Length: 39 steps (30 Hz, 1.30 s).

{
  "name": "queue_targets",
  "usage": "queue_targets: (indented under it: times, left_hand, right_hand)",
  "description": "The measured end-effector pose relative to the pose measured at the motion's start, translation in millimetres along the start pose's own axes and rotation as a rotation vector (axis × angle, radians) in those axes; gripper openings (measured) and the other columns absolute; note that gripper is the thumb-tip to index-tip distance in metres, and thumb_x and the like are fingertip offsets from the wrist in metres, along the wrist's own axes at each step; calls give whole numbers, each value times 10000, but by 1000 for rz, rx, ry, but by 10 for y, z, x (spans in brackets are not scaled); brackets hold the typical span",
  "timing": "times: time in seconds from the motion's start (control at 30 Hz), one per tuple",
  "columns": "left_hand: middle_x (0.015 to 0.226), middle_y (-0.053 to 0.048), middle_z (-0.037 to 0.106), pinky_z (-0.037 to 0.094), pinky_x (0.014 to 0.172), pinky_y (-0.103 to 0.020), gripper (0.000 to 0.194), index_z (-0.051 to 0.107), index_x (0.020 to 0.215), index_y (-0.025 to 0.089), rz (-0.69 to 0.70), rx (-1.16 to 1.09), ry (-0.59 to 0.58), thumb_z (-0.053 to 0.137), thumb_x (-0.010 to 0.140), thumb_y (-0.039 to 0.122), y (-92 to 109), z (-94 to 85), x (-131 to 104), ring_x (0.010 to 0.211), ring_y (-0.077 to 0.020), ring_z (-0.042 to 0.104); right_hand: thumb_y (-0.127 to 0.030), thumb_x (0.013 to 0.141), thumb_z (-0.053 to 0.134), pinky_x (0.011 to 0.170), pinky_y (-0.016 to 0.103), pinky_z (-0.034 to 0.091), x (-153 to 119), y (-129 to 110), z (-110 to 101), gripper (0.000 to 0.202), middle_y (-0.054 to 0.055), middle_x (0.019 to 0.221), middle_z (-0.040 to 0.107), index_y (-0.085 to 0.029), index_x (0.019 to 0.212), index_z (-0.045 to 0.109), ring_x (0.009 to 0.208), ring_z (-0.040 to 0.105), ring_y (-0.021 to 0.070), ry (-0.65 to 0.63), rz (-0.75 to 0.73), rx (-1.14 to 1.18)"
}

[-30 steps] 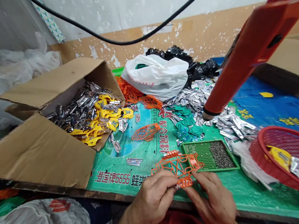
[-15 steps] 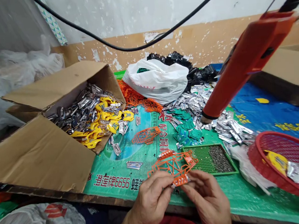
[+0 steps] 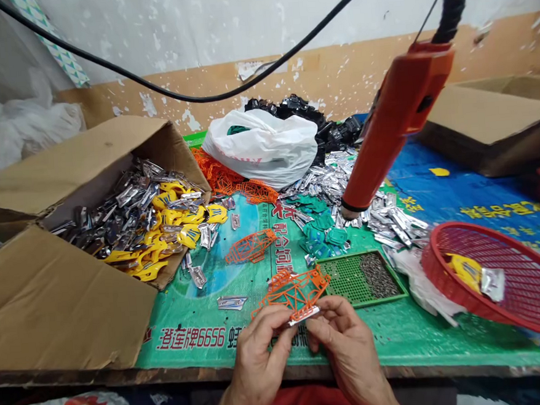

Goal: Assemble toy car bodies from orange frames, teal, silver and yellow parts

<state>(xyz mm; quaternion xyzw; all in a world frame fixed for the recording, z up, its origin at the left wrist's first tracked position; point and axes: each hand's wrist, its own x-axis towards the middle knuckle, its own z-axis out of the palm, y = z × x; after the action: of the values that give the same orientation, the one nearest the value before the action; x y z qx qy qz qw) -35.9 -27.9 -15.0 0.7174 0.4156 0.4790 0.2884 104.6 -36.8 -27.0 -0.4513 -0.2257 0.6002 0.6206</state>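
Note:
An orange plastic lattice frame point(image 3: 291, 295), like a toy vehicle's chassis, is held above the table. Its near edge carries a shiny silver side piece point(image 3: 304, 315), with orange slats against it. My left hand point(image 3: 261, 354) pinches the near left part of the frame between thumb and fingers. On the right end of that same edge, my right hand point(image 3: 347, 340) is closed, some fingertips hidden behind it. A green perforated tray point(image 3: 346, 276) with small dark screws point(image 3: 379, 274) sits just beyond my right hand. Another orange frame point(image 3: 251, 247) lies farther back.
A red electric screwdriver point(image 3: 380, 136) hangs at right over silver parts point(image 3: 394, 221) and green pieces point(image 3: 322, 233). A cardboard box point(image 3: 68, 297) spilling silver and yellow parts stands left. A red basket point(image 3: 529, 271) is at right; a white bag point(image 3: 261, 150) lies behind.
The view has shifted, so the table's contents sit differently in the picture. The frame has tilted in my hands, and the silver piece along its near edge now shows more.

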Motion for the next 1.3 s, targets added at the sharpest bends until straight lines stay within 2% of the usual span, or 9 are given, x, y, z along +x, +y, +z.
queue_targets:
  times: [0.1, 0.27, 0.4, 0.53, 0.67, 0.9, 1.1, 1.2, 1.3]
  left_hand:
    - [920, -47, 704, 573, 640, -216, 120, 679, 928, 180, -248, -176, 10, 617, 827, 160, 5, 31, -31, 731, -142, 685]
    - [762, -31, 734, 578, 658, -258, 245, 665, 931, 155, -691, -493, 40, 710, 760, 324, 49, 64, 11, 663, -157, 696]
    - [778, -59, 751, 556, 694, -260, 357, 649, 934, 132, -862, -628, 151, 783, 680, 346, 61, 83, 31, 678, -157, 699]
    - [772, -67, 746, 542, 707, -267, 367, 639, 956, 122, -811, -734, 250, 758, 719, 375, 41, 82, -2, 686, -161, 699]
    - [763, -49, 734, 550, 700, -273, 297, 641, 936, 133, -709, -756, 427, 730, 753, 349, 29, -83, 43, 710, -164, 697]
    - [751, -40, 731, 579, 657, -219, 282, 648, 849, 113, -708, -836, 635, 802, 646, 233, -36, -631, 166, 686, -146, 706]
    - [705, -51, 725, 592, 612, -205, 184, 649, 794, 98, -728, -874, 815, 758, 646, 98, -113, -877, 102, 637, -150, 706]
    - [703, -66, 727, 596, 615, -215, 153, 651, 784, 89, -727, -912, 842, 740, 660, 84, -129, -914, 71, 634, -158, 706]
    - [718, -84, 732, 599, 628, -225, 131, 651, 783, 82, -711, -943, 856, 727, 677, 86, -131, -935, 52, 649, -167, 710]
  right_hand:
    - [-359, 583, 829, 403, 181, 404, 3, 1, -8, 368, -53, 545, 550, -175, 755, 561, 428, 490, 72, -1, -2, -8]
    - [-408, 664, 777, 427, 181, 367, 21, 39, -20, 334, -57, 478, 513, -169, 728, 553, 418, 468, 73, -10, 10, -66]
    - [-441, 689, 752, 434, 181, 358, 9, 39, -89, 341, -56, 466, 497, -175, 714, 540, 422, 451, 73, -51, 4, -137]
    - [-403, 718, 736, 450, 184, 397, 46, -127, -270, 285, -43, 541, 512, -181, 716, 556, 465, 485, 79, -111, -62, -325]
    - [-444, 744, 686, 400, 189, 357, 151, -336, -277, 314, -38, 545, 472, -174, 668, 547, 442, 423, 78, -336, 13, -589]
    - [-360, 824, 508, 461, 222, 328, 326, -365, 47, 254, -12, 564, 509, -195, 639, 455, 511, 461, 121, -642, -56, -1172]
    - [-238, 867, 475, 492, 264, 217, 435, -508, 250, 139, 100, 784, 682, -174, 862, 597, 654, 657, 238, -504, -188, -2097]
    - [-242, 875, 479, 498, 261, 262, 431, -523, 469, 175, 115, 960, 670, -190, 980, 609, 761, 680, 257, -537, -230, -2199]
    - [-209, 888, 454, 572, 271, 367, 470, -415, 776, 184, 109, 983, 636, -183, 975, 613, 832, 666, 239, -698, -314, -2098]
